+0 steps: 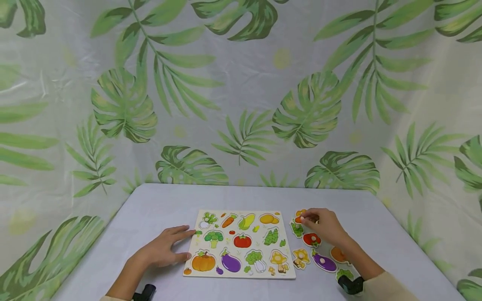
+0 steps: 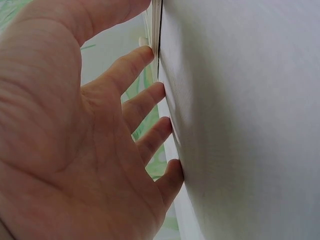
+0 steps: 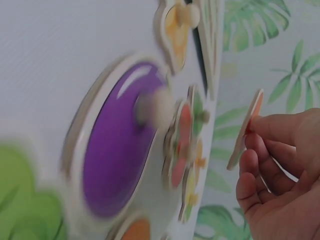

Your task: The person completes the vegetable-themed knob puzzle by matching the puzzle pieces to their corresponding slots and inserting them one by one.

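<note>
A flat wooden puzzle board [image 1: 228,243] with vegetable pictures lies on the table. At its left edge rests my left hand [image 1: 162,248], fingers spread, thumb and index at the edge; in the left wrist view the other fingertips [image 2: 174,167] touch the table. My right hand [image 1: 325,225], right of the board, pinches a thin carrot piece [image 3: 242,132], orange with green at one end, raised off the table. Below and around that hand lie an eggplant piece [image 1: 324,261] with a round knob, a tomato piece [image 1: 311,239], a leafy green piece [image 1: 297,228] and a mushroom piece [image 1: 301,257].
Closer to the right forearm lie an orange piece [image 1: 339,253], partly hidden, and a green piece [image 1: 344,274]. A white cloth covers the table [image 1: 165,200]. Behind it hangs a leaf-patterned curtain [image 1: 248,92].
</note>
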The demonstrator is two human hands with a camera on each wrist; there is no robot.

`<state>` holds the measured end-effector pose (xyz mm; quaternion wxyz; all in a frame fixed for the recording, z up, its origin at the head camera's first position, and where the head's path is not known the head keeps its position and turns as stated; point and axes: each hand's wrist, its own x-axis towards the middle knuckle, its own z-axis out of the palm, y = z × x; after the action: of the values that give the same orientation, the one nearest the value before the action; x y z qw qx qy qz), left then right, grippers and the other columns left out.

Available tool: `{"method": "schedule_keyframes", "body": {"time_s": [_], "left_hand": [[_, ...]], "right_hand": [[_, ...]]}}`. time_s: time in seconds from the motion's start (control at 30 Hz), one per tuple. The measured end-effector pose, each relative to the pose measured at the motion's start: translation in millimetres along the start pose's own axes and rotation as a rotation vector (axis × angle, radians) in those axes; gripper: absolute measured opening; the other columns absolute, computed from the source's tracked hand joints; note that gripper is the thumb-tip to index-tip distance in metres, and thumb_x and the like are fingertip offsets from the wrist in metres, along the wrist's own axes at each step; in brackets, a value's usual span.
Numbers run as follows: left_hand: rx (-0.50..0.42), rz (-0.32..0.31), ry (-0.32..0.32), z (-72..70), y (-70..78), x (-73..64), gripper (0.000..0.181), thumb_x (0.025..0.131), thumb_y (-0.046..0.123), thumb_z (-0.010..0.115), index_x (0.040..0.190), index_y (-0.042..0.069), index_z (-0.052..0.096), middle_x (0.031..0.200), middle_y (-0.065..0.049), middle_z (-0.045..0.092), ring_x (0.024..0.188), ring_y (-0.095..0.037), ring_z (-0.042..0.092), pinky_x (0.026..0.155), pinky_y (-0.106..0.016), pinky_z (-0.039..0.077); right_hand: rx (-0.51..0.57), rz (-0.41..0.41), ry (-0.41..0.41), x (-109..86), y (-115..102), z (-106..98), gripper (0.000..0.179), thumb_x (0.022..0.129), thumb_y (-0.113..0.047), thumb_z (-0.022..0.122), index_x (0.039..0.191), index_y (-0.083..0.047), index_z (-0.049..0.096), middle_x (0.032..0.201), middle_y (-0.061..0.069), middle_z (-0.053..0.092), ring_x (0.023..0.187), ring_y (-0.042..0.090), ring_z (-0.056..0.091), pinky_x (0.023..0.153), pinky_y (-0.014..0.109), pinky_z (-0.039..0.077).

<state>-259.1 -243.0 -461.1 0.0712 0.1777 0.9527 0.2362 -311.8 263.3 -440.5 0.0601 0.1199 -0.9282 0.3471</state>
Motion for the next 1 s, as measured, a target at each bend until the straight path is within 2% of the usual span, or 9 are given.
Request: {"method": "schedule_keyframes", "body": {"time_s": [0.17,0.47,0.63,1.0], "left_hand": [[-0.001,-0.001,0.001,-0.5,-0.4,0.4,0.072,0.085,0.047,0.074,0.150,0.022,0.055,0.162,-0.013,0.043,0.150,-0.045,0.033,0.115,-0.075,0.030],[-0.005,-0.019,-0.005,0.7,-0.2,0.5,0.073,0.085,0.048,0.075,0.150,0.023,0.055,0.162,-0.012,0.042,0.151,-0.044,0.033,0.115,-0.075,0.029],[-0.001,-0.019,-0.001,1.1,-0.2,0.2,0.073,0.085,0.048,0.075,0.150,0.023,0.055,0.162,-0.012,0.042,0.151,-0.044,0.032,0.116,-0.074,0.029],[-0.004,0.003,0.014,2.0,-3.3,1.5,0.072,0.085,0.048,0.074,0.149,0.023,0.056,0.161,-0.012,0.044,0.150,-0.044,0.033,0.115,-0.074,0.030]], "right_hand": [[0.029,0.006,-0.032,10.0,-18,13,0.018,0.099,-0.016,0.070,0.114,-0.007,0.075,0.093,0.008,0.074,0.076,0.015,0.057,0.055,0.024,0.050],[0.036,-0.039,-0.048,27.1,-46,41,0.015,0.098,-0.015,0.071,0.110,-0.010,0.077,0.090,-0.001,0.071,0.079,0.015,0.056,0.059,0.023,0.044],[0.063,-0.031,-0.064,34.8,-60,57,0.013,0.097,-0.018,0.073,0.108,-0.014,0.078,0.089,-0.004,0.069,0.079,0.013,0.056,0.062,0.023,0.044],[0.131,-0.093,-0.096,52.7,-81,89,0.009,0.097,-0.016,0.073,0.103,-0.015,0.079,0.087,-0.004,0.068,0.077,0.014,0.057,0.061,0.023,0.047]]}}
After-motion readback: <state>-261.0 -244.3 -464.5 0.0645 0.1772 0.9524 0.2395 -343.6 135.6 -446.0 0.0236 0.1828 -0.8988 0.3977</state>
